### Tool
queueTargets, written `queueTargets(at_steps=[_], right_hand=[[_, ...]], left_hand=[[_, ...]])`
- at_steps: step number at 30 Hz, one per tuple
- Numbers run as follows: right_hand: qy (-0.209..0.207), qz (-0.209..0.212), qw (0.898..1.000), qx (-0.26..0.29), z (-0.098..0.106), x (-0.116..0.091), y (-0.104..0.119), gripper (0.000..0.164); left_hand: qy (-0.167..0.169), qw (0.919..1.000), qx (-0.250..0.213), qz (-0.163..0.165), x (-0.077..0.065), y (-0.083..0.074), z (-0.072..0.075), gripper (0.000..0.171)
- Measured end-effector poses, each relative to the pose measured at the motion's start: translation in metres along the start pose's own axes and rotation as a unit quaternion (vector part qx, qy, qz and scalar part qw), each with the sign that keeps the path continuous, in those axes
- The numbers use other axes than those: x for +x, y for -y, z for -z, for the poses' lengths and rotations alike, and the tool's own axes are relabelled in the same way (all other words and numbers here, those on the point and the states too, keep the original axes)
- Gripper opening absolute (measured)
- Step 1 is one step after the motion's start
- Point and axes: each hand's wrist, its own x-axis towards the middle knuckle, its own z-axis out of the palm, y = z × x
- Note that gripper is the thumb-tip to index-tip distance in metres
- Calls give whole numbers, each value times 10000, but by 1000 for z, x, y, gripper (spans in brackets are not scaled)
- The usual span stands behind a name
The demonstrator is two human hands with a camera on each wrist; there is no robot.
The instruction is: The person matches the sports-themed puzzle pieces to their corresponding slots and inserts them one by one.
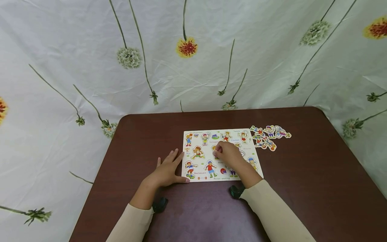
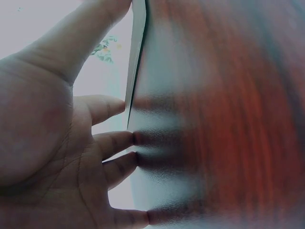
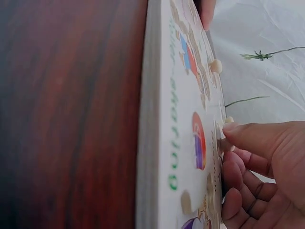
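white board (image 1: 201, 165) is lying beneath your right hand (image 1: 228, 155), which is pinching a knob (image 3: 227, 144); your spread left hand (image 1: 167, 172) is touching the board.

ok so you've got the puzzle board (image 1: 201, 164) lying on the tabletop (image 1: 302, 188) ahead of you, nearer the far edge. Loose pieces (image 1: 269, 134) are bunched just off its right side, up by the far corner. Your left hand (image 1: 166, 170) is along the board's left edge, thumb at the near corner; your right hand (image 1: 228, 154) is over the middle. The cloth (image 1: 211, 77) hangs behind it all.
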Motion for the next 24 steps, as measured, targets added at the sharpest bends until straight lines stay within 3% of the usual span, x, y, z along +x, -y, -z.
queueTargets(at_steps=[11, 17, 24], right_hand=[[-140, -266, 9959, 853, 6, -7, -8, 18], [-238, -523, 9847, 1647, 10, -12, -11, 30], [-600, -365, 9692, 2361, 13, -16, -15, 35]], left_hand=[[31, 10000, -50, 24, 0, 1, -1, 106], [31, 10000, -13, 59, 1, 0, -1, 107], [14, 10000, 21, 79, 0, -1, 0, 106]])
